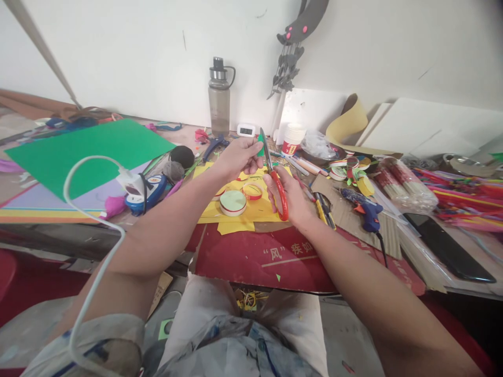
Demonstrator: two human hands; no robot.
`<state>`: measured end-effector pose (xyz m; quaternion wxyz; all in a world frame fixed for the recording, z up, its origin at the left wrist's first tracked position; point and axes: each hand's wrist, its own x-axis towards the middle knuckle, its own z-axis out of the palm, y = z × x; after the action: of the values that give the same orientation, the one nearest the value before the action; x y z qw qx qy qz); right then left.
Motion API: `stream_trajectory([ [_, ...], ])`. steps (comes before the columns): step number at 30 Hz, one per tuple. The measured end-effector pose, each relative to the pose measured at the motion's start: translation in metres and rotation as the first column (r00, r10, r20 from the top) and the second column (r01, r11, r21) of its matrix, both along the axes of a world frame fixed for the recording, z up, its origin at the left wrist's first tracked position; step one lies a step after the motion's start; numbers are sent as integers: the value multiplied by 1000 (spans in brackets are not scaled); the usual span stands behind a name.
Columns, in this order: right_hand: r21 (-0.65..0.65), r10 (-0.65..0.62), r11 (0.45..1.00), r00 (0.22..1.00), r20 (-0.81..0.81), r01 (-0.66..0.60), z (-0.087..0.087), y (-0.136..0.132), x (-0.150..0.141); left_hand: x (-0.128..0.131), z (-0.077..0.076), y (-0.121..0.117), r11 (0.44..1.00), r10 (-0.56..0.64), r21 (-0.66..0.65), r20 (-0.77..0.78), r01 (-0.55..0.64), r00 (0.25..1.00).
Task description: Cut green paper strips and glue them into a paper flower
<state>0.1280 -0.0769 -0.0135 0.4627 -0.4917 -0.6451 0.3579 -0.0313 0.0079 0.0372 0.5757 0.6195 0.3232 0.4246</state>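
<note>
At the left of the frame, a large green sheet (90, 152) lies on the bench (188, 136) over a lilac sheet (98, 186). A white cable (98, 280) loops down across the lower left from a white plug (131, 182), which sits beside a blue device (151, 196). A black ball (182, 157) lies just right of these. In the upper middle, a grey bottle (219, 107) stands upright near the wall, with a small white clock (246, 130) to its right.

At the centre, a round piece with a pale green top (233, 202) rests on yellow sheets (208, 212). Above it, the left hand (241, 157) pinches a small green piece (261, 146) between its fingertips. A red and yellow ring (252, 191) lies below. The right hand (291, 193) grips the red-handled scissors (281, 191), their blades pointing up beside the green piece; whether they cut into it cannot be told.

Right of centre, a paper cup (293, 140) stands behind that hand, and a yellow cutter (323, 209) lies near its wrist. Farther right come a blue glue gun (365, 209), a dark phone (448, 246) and, at the right edge, colourful strands (471, 201).
</note>
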Motion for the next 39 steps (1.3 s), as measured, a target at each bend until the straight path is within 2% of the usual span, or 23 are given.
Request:
stream_trajectory([
  [8,63,17,998,987,-157,-7,7,5,9,-5,0,5,992,114,56,25,-115,993],
  [13,-25,108,993,987,-123,-112,14,8,18,-11,3,8,977,176,118,17,-177,984],
  [19,-45,134,989,985,-107,-139,19,6,19,-14,6,9,969,207,134,19,-208,978],
  [29,-69,123,989,986,-116,-131,25,0,17,-8,1,10,975,150,149,100,-164,984],
  [39,-98,94,989,986,-138,-108,18,4,17,-8,1,8,978,158,120,86,-168,984],
])
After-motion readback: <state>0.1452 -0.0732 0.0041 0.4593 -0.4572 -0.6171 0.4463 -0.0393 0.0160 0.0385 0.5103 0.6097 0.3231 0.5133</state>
